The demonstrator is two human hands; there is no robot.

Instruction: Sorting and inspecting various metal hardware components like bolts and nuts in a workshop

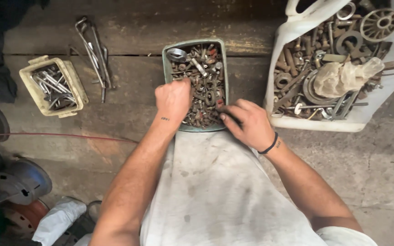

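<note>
Fingers (pixel 185 84) of left hand (pixel 173 99) curled down, knuckles up, tips buried in rusty bolts and nuts (pixel 204 86), so pinching or not: cannot tell. Left forearm straight up from lower left, wrist level over near-left corner of green tray (pixel 165 59). Right hand (pixel 247 124) angled in from lower right, palm down, fingers pressed close together and pointing left, tips resting on hardware at near-right edge of tray; grip on any piece hidden. Black band on right wrist. Tray on worn concrete floor (pixel 379 168), dead centre, just beyond grey apron (pixel 215 191). White cut-open jug (pixel 297 120) of larger scrap metal just right of tray, near right hand. Cream tray of long bolts (pixel 71 77) well apart at left, loose bent rods (pixel 94 52) beside it.
</note>
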